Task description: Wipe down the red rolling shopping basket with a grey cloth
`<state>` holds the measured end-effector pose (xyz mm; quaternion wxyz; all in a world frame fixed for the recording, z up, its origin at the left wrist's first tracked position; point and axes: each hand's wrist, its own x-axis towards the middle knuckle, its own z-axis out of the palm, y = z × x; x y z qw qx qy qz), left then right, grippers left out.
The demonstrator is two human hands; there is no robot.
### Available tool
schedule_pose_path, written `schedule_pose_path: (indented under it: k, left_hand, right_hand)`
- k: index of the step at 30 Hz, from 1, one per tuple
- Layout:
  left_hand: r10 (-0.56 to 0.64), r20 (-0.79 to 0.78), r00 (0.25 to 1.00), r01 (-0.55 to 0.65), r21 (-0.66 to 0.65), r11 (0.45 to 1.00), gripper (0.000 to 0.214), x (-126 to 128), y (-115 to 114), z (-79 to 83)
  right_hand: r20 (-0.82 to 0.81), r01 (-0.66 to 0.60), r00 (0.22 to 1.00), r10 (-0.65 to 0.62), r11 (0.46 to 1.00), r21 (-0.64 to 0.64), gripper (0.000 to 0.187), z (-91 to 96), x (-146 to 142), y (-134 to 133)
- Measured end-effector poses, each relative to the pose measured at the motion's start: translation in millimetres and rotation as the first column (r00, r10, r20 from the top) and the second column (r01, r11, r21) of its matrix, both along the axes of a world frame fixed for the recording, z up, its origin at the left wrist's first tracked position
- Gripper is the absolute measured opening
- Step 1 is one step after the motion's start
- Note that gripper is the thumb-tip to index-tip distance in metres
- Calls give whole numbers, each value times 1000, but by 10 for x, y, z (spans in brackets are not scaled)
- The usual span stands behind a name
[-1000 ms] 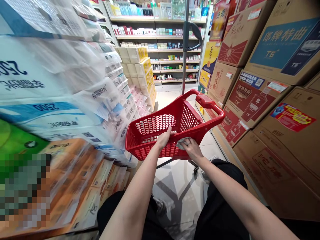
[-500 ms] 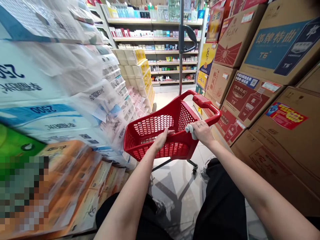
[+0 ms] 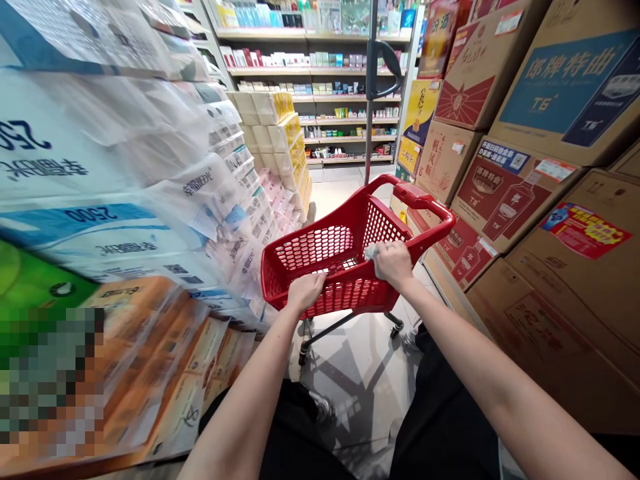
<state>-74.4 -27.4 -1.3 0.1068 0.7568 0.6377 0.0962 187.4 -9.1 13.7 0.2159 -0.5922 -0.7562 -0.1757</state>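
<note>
A red plastic shopping cart (image 3: 350, 275) with perforated sides stands turned at an angle in front of me. My left hand (image 3: 306, 292) is closed over its near rim, toward the left end. My right hand (image 3: 395, 263) is closed on the same rim near the handle (image 3: 423, 202), with a crumpled pale cloth (image 3: 371, 251) bunched in its fingers. Only the basket's mesh walls and floor show inside. A grey pole (image 3: 369, 143) with a dark looped grip (image 3: 385, 70) rises behind the cart. The cart's wheels rest on the tiled floor.
Stacked packs of tissue paper (image 3: 120, 173) line the left side, with orange packs (image 3: 135, 353) lower down. Cardboard cartons (image 3: 505, 200) are piled along the right. Shelves of small boxed goods (image 3: 310, 70) stand at the aisle's far end. My legs straddle the floor behind the cart.
My left hand has gone from open fingers above the rim to a closed grip on it. My right hand moved slightly along the rim, and the cart sits a little further right in view.
</note>
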Motion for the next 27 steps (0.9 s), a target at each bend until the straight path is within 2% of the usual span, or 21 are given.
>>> schedule_pose_path:
  k: [4,6,8,11,13,16,19,21,23,27]
  left_hand:
    - [-61,88,994,60,7,998,59,140,-75,-35]
    - [-88,118,989,88,10,996,55,180,-105,-35]
    - [-96,131,987,98,-5,995,54,200,-124,-14]
    - [-93,139,986,97,-29,995,54,209,-137,36]
    - [-93,136,986,98,-29,995,53,221,-137,57]
    - [-91,114,989,94,-25,995,52,257,-127,53]
    - [-109,98,989,110,-5,994,52,295,-104,22]
    - [-115,93,989,115,3,993,53,315,-87,1]
    - [-104,99,990,105,-1,994,54,332,-75,-16]
    - [-101,116,988,101,6,995,56,382,-76,-33]
  right_hand:
    - [-18,-92,996,91,994,-56,21,-228,-563,-135]
    - [-16,-132,991,131,990,-49,23,-287,-663,-178]
    - [12,-178,984,179,983,-36,26,-293,-569,-189]
    - [57,-180,982,182,983,-33,30,-210,-137,-135]
    - [48,-110,993,111,994,-20,30,-116,240,-65]
    - [6,-5,1000,5,997,79,30,7,767,17]
    - [-115,145,985,-126,973,178,33,6,1103,-18]
    - [-199,202,966,-163,960,195,35,-95,1169,-101]
    - [-252,204,955,-158,964,170,33,-260,1098,-188]
    - [-325,163,936,-132,984,70,29,-618,614,-267]
